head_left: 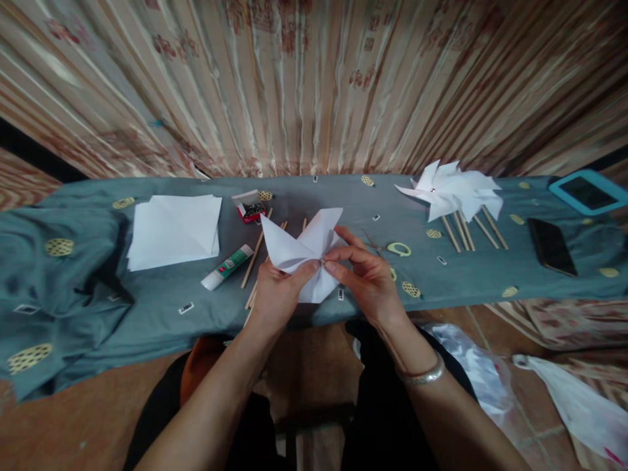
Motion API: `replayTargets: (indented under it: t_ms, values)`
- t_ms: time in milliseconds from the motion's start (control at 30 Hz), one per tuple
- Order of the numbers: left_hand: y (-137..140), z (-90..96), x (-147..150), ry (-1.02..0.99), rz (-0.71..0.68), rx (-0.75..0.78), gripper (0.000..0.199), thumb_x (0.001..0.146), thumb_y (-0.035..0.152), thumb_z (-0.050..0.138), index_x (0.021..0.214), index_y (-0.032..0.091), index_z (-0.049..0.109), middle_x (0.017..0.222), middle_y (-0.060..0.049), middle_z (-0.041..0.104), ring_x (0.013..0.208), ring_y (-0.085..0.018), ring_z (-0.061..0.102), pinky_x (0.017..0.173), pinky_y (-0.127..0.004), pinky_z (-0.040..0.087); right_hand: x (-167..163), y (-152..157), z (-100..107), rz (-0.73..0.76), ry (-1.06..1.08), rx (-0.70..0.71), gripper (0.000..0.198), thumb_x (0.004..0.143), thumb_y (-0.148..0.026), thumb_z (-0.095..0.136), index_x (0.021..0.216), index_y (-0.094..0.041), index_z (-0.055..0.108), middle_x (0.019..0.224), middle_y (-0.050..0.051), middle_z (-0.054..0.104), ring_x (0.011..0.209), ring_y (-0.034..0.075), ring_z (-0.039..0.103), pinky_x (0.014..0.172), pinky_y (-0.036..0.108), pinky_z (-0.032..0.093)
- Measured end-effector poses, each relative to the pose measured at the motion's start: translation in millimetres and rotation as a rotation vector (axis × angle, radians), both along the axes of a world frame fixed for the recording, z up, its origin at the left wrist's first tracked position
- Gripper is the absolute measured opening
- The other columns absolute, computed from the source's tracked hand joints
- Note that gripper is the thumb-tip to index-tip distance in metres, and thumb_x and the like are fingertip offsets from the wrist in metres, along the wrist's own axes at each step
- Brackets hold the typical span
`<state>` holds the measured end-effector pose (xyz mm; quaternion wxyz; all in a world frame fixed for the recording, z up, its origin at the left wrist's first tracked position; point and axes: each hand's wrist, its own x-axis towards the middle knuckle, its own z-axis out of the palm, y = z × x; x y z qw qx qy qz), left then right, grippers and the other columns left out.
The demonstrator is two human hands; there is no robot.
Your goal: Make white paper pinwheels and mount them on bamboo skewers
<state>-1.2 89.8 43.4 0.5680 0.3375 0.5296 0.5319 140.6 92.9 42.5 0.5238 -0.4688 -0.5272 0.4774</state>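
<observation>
- Pleated beige-and-brown curtain (294,91) is hanging behind a long surface, which a grey-green tablecloth (338,193) with yellow pineapple prints is covering.
- White paper pinwheel (307,248), partly folded, is sitting between both hands above the near middle of the cloth.
- Left hand (279,288) is pinching the pinwheel's near-left side, its thumb pressing toward the centre and its other fingers mostly hiding beneath.
- Right hand (366,275) is pinching at the centre with thumb and forefinger, where something tiny is glinting; a silver bracelet (422,375) is circling that wrist.
- Wooden sticks (253,254) are lying beside and partly under the left hand, with a glue tube (227,267), an open red box (252,210) of small metal pieces and a paper stack (173,230) lying farther left.
- Green-handled scissors (399,248) are resting just beyond the right hand.
- Stick-mounted pinwheels (461,191) are lying at the right, near a dark phone (552,246) and a blue-framed tablet (589,191).
</observation>
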Motion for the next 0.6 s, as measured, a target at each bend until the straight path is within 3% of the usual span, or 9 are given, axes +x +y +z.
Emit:
replayTargets:
  t_ms: [200,600]
  values:
    - [-0.7,4.8,2.3,-0.057,0.003,-0.006,0.031,0.058,0.028,0.081,0.081,0.011,0.072,0.077,-0.004,0.075,0.067,-0.017,0.066,0.067,-0.027,0.053,2.0,0.3,-1.0,0.011,-0.001,-0.001,0.007,0.072,-0.034,0.077,0.077,-0.03,0.075,0.131,0.0,0.061,0.138,0.024,0.039,0.115,0.045,0.028]
    - [0.1,0.0,1.9,0.039,0.01,0.058,0.027,0.061,0.028,0.079,0.08,0.011,0.072,0.079,-0.006,0.075,0.069,-0.018,0.067,0.066,-0.028,0.053,2.1,-0.1,-3.1,0.004,-0.036,0.005,0.005,0.073,-0.028,0.076,0.078,-0.03,0.075,0.132,-0.001,0.06,0.139,0.022,0.037,0.117,0.044,0.024]
